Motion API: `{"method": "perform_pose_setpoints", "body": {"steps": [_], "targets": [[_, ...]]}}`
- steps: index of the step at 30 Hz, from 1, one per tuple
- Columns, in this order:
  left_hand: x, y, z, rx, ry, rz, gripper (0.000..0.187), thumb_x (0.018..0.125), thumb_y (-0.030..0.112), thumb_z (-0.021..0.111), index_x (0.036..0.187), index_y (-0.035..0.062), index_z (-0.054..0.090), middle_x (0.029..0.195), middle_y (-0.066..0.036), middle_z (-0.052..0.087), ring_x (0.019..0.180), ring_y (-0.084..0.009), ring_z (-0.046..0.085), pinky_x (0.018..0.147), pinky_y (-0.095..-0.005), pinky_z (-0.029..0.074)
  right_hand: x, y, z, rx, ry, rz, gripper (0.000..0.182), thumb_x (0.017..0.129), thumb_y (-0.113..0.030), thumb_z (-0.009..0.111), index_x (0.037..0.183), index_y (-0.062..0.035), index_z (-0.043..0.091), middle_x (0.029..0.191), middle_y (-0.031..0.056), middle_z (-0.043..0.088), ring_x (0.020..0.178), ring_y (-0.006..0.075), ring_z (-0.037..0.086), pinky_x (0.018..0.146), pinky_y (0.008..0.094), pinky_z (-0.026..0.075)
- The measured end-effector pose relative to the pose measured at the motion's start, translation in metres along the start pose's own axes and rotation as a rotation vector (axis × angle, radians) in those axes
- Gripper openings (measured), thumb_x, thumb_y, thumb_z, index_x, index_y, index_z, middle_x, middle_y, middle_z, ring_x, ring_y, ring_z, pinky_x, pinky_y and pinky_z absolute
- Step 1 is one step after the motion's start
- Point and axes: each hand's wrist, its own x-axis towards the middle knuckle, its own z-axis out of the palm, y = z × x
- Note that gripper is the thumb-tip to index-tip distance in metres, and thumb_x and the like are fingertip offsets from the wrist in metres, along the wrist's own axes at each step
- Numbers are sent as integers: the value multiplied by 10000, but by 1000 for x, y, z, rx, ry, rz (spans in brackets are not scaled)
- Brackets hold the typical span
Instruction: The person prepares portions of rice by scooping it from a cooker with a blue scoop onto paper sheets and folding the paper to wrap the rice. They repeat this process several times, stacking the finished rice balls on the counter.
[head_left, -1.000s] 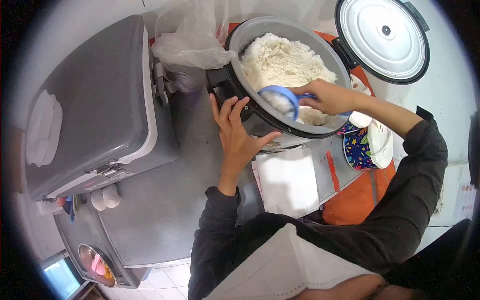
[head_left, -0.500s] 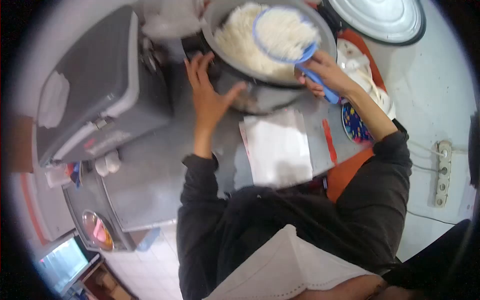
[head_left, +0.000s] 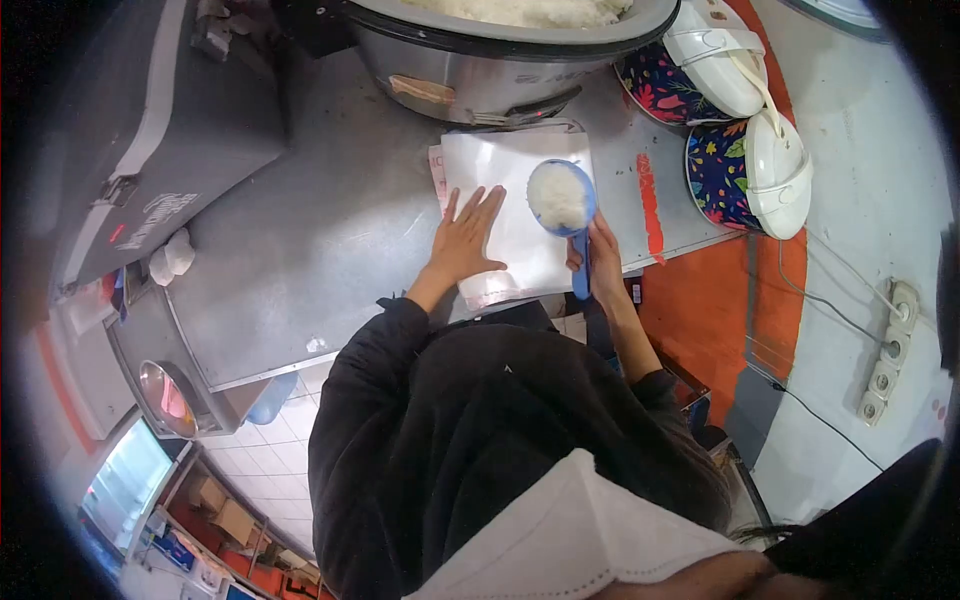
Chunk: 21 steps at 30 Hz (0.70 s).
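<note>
My right hand (head_left: 600,260) grips the handle of a blue scoop (head_left: 582,262), which holds a rounded heap of white rice (head_left: 558,196). The scoop is over the right part of a stack of white paper sheets (head_left: 515,240) on the metal table. On the left part of that stack lies my left hand (head_left: 467,238), flat with its fingers stretched out. Just beyond the paper stands a large round rice cooker (head_left: 470,85), its white rice (head_left: 520,10) showing at the top of the view.
A grey insulated box (head_left: 190,150) takes up the left side of the metal table (head_left: 300,265). Two flower-patterned pots (head_left: 715,165) with white lids stand at the right, near a power strip (head_left: 888,355) with cables. A metal bowl (head_left: 150,385) sits at lower left.
The rice-filled scoop has come down from above the cooker to over the paper. My left hand has moved from beside the cooker onto the sheets. The view has tilted nearer my body.
</note>
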Motion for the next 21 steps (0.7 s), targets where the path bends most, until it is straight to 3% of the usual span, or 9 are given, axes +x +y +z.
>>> {"method": "perform_pose_setpoints", "body": {"steps": [2, 3, 4, 6, 10, 15, 18, 20, 21], "targets": [[1, 1, -2, 16, -15, -30, 1229, 525, 524, 770, 1448, 57, 106, 1504, -71, 183, 1382, -199, 190, 1140, -457, 31, 12, -3, 2, -883, 23, -522, 432, 934, -87, 438, 1361, -136, 391, 762, 18, 504, 524, 121, 451, 470, 252, 397], [2, -1, -3, 19, -22, -30, 1229, 525, 524, 770, 1448, 57, 106, 1504, -71, 183, 1382, -199, 190, 1140, -457, 31, 24, 4, -6, -1431, 27, -910, 473, 909, -62, 469, 1355, -214, 433, 795, 21, 526, 548, 160, 495, 514, 271, 441], [3, -1, -3, -21, -6, -48, 1245, 510, 518, 778, 1444, 45, 105, 1503, -75, 184, 1382, -196, 191, 1141, -450, 33, 32, 10, -19, -1426, 33, -904, 473, 909, -62, 469, 1355, -214, 433, 795, 21, 526, 548, 160, 495, 514, 271, 441], [-1, 1, -2, -60, -4, -58, 1260, 496, 512, 786, 1440, 32, 103, 1502, -78, 185, 1382, -193, 192, 1142, -443, 35, 38, 15, -36, -2050, -240, -986, 645, 807, -64, 563, 1370, -333, 398, 839, 55, 534, 582, 154, 543, 566, 303, 491], [1, 7, -8, -61, -51, -111, 1285, 475, 492, 805, 1435, 21, 92, 1499, -86, 189, 1381, -197, 198, 1143, -437, 42, 55, -21, -36, -2233, -548, -955, 721, 768, -56, 554, 1382, -374, 352, 847, 38, 535, 625, 172, 590, 573, 308, 508], [4, 6, -9, -88, -29, -109, 1284, 479, 456, 820, 1438, 33, 78, 1504, -80, 170, 1383, -197, 192, 1142, -438, 42, 72, -30, -35, -2154, -640, -854, 744, 789, -59, 518, 1402, -402, 270, 840, 31, 550, 616, 182, 609, 524, 326, 515], [9, -3, 1, -73, 2, -105, 1201, 551, 390, 816, 1445, 62, 84, 1462, -109, 281, 1365, -225, 237, 1134, -443, 102, 59, -48, -25, -2227, -674, -834, 709, 803, -75, 526, 1395, -391, 296, 817, 33, 549, 620, 201, 605, 491, 357, 507], [9, -31, 32, -354, 234, -86, 1007, 669, 265, 778, 1438, 88, 153, 1347, -129, 449, 1296, -250, 365, 1091, -431, 242, 46, -70, -17, -1939, -552, -1041, 642, 814, -90, 559, 1365, -366, 380, 788, 46, 541, 633, 226, 602, 496, 351, 498], [9, -27, 15, -633, 363, 26, 755, 764, 144, 704, 1388, 94, 283, 1171, -112, 582, 1146, -241, 522, 987, -387, 396, 52, -84, -15, -1743, -466, -1168, 582, 816, -96, 576, 1335, -318, 434, 798, 61, 558, 650, 239, 605, 508, 355, 493]]}}
